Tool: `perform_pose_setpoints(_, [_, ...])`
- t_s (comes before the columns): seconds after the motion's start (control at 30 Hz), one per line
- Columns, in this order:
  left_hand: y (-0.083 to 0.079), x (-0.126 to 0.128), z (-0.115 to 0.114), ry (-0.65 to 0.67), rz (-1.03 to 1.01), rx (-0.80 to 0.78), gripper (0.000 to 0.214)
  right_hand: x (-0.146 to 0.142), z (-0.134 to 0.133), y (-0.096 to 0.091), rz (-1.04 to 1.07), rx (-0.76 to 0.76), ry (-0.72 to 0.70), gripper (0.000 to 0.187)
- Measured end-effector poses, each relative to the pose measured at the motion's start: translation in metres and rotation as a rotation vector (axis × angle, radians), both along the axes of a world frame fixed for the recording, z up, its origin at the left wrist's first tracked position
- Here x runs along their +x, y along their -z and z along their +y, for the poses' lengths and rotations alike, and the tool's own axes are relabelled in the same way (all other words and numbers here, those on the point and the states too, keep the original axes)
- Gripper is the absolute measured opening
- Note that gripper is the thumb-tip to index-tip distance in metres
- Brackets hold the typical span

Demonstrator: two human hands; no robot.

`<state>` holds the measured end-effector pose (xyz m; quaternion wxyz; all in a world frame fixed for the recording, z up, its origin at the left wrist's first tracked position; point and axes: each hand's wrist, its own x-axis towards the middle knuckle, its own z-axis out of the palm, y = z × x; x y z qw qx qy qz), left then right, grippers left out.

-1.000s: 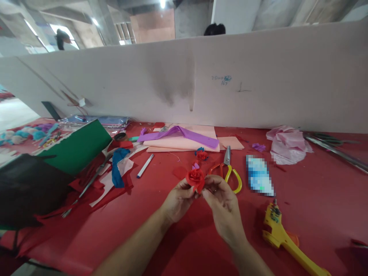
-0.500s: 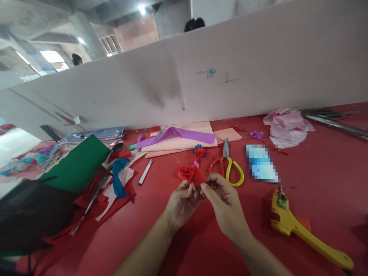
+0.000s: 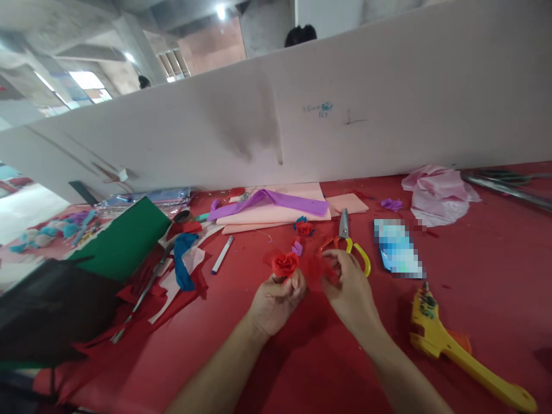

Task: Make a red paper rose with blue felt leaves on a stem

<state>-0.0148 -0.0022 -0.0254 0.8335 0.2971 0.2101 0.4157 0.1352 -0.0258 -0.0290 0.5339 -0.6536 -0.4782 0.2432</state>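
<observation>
My left hand [image 3: 275,302] is closed round the base of a small red paper rose [image 3: 284,264], holding it upright above the red table [image 3: 267,368]. My right hand [image 3: 351,287] has its fingers pinched on a loose red paper strip [image 3: 318,270] that runs from the rose to the right. A second small red rose with blue paper [image 3: 303,227] lies just behind, on the table. Orange-and-yellow scissors [image 3: 347,244] lie right behind my right hand.
A yellow glue gun [image 3: 448,348] lies at the right front. A blurred packet [image 3: 397,248], pink crumpled paper [image 3: 435,192], pink and purple sheets [image 3: 276,207], a white marker [image 3: 222,254], green card [image 3: 123,238] and red scraps lie around. A white partition [image 3: 345,109] closes the back.
My right hand has moved right, away from the rose, drawing the red strip out. The rose now stands upright in my left hand.
</observation>
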Motion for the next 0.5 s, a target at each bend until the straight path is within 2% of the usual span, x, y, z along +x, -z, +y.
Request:
perform_pose_setpoints(0.07, [-0.001,0.000,0.000,-0.020,0.009,-0.016,0.025,-0.003,-0.004,-0.006,-0.036,0.115,-0.018,0.018])
perform_pose_setpoints(0.13, [0.000,0.000,0.001,-0.044,0.019,-0.050,0.026,-0.009,-0.010,-0.012,0.043,0.177,-0.129,0.011])
perform_pose_setpoints(0.23, [0.001,-0.001,0.001,-0.085,0.048,-0.112,0.023,-0.017,-0.016,-0.016,0.187,0.170,-0.301,0.010])
perform_pose_setpoints(0.33, [0.003,-0.001,0.000,-0.110,0.071,-0.107,0.026,-0.021,-0.017,-0.014,0.259,0.172,-0.421,0.015])
perform_pose_setpoints(0.5, [0.006,-0.001,0.000,-0.080,0.056,-0.039,0.024,-0.022,-0.017,-0.014,0.322,0.170,-0.464,0.016])
